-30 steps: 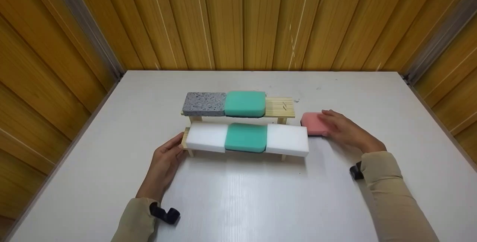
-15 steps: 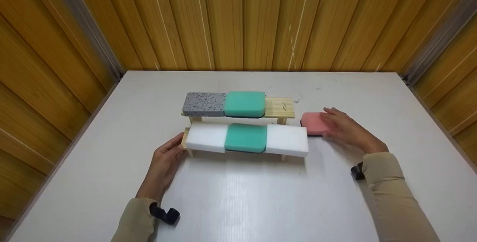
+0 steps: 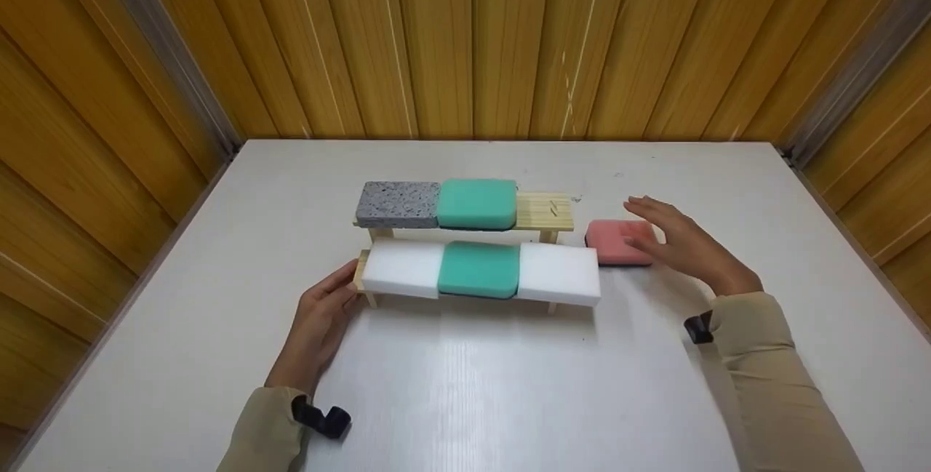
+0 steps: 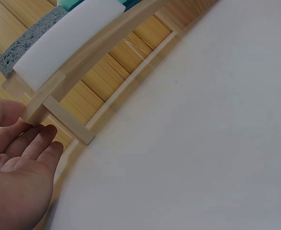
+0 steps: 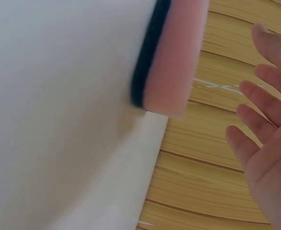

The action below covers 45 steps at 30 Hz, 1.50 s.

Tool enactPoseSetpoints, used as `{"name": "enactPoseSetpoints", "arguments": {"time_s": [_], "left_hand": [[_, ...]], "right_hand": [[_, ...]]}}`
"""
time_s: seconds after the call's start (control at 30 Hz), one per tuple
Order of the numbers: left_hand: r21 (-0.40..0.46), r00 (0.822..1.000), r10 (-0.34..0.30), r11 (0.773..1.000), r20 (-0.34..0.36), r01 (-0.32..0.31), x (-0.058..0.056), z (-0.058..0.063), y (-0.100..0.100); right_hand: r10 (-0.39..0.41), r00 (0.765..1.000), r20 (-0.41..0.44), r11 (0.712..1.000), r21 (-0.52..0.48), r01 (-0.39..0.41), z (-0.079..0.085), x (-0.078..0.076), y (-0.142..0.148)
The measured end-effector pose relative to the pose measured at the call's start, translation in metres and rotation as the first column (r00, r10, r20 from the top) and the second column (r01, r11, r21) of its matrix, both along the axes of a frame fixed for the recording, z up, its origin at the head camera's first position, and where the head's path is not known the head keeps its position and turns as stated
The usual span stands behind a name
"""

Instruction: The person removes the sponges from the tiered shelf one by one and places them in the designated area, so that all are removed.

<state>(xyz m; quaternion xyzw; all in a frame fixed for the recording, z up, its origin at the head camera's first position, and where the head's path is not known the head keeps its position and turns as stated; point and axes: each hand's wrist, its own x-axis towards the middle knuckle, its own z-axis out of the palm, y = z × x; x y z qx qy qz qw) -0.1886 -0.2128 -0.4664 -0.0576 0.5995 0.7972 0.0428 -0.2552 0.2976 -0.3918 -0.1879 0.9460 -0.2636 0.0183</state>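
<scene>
My left hand grips the left end of a small wooden stand; in the left wrist view its thumb is on top and its fingers curl beneath. Along the stand's front board lie a white sponge, a green sponge and another white sponge. A pink sponge with a dark scouring side underneath lies on the table, right of the stand. My right hand hovers over its right part, fingers spread and holding nothing. The right wrist view shows those fingers apart from the pink sponge.
The back board carries a grey speckled sponge at its left and a green sponge in its middle; its right end is bare wood. Yellow wood-plank walls enclose the white table behind and at both sides.
My right hand has let go of the pink sponge, opened its fingers and risen slightly off it to the right. The left hand and the stand stay in place.
</scene>
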Motion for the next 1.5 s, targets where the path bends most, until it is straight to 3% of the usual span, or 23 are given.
{"name": "enactPoseSetpoints", "arguments": {"time_s": [0.17,0.53,0.77,1.03,1.33,1.5], "left_hand": [[-0.001,1.000,0.001,1.000,-0.001,-0.001,0.000,-0.001,0.002],[0.017,1.000,0.007,1.000,0.018,-0.007,-0.001,0.000,0.002],[0.019,1.000,0.015,1.000,0.012,-0.015,-0.001,0.000,0.003],[0.030,1.000,0.018,0.999,0.010,-0.019,0.000,-0.001,0.003],[0.028,1.000,0.026,0.999,0.010,-0.026,0.000,0.000,0.002],[0.020,1.000,0.021,1.000,0.013,-0.021,0.001,0.001,0.001]], "right_hand": [[-0.030,0.999,0.017,1.000,0.001,0.030,0.015,0.003,-0.006],[-0.032,0.996,-0.086,0.998,-0.060,0.027,0.040,0.006,-0.024],[-0.002,0.986,-0.169,0.995,-0.103,-0.016,0.053,0.008,-0.036],[0.045,0.955,-0.293,0.985,-0.146,-0.091,0.063,0.006,-0.050],[0.068,0.981,-0.179,0.991,-0.104,-0.088,0.076,0.002,-0.068],[0.095,0.985,-0.143,0.989,-0.099,-0.110,0.081,0.002,-0.077]]}}
